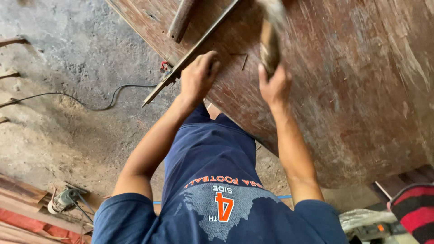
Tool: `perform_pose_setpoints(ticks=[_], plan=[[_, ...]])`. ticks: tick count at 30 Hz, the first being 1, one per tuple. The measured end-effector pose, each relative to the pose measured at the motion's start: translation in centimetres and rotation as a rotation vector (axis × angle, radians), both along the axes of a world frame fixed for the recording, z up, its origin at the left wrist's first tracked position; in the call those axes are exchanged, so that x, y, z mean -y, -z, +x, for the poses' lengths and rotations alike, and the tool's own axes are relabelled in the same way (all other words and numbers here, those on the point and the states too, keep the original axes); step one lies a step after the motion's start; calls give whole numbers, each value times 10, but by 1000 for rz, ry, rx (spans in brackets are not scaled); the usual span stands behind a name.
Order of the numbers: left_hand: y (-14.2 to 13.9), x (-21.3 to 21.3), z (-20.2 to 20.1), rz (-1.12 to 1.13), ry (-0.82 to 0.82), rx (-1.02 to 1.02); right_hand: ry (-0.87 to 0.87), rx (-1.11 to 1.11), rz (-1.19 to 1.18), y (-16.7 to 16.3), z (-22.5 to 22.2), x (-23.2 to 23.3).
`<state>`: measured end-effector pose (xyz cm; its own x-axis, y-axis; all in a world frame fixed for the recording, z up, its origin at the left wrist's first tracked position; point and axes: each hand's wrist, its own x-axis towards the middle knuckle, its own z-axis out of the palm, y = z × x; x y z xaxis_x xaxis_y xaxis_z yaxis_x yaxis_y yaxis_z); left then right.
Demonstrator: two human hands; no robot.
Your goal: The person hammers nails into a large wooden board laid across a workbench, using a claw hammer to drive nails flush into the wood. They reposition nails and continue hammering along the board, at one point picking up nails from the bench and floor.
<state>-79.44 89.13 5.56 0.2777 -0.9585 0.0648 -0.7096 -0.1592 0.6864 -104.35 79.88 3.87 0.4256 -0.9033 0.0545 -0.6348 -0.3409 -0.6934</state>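
Note:
My left hand rests on a large, worn reddish-brown wooden board, fingers curled at the end of a long thin metal bar that runs diagonally across it. My right hand grips the wooden handle of a hammer, raised and blurred above the board. A small nail lies on the board between the two hands. A second wooden handle lies on the board near its upper edge.
The dusty concrete floor on the left carries a black cable. A power tool sits beside stacked planks at the lower left. Red-and-black striped cloth and a bag are at the lower right.

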Motion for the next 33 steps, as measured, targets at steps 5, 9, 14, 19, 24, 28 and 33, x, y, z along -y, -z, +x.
perform_pose_setpoints(ticks=[5, 9, 14, 19, 24, 28, 33], plan=[[48, 12, -20, 32, 138, 79, 189, 202, 62, -19, 8, -20], [86, 24, -25, 114, 258, 108, 213, 657, -193, -9, 13, -35], [111, 21, -27, 43, 353, 226, 129, -181, 72, 3, 41, -37], [111, 22, -26, 201, 373, 248, 303, 447, 67, -66, 41, -57], [93, 21, -18, 79, 353, 188, 346, 403, 472, -108, 28, -25], [79, 21, -16, 105, 333, 131, 271, 372, 857, -113, -12, 23], [72, 22, -13, 102, 314, 53, 258, 467, 1001, -86, -21, 65]])
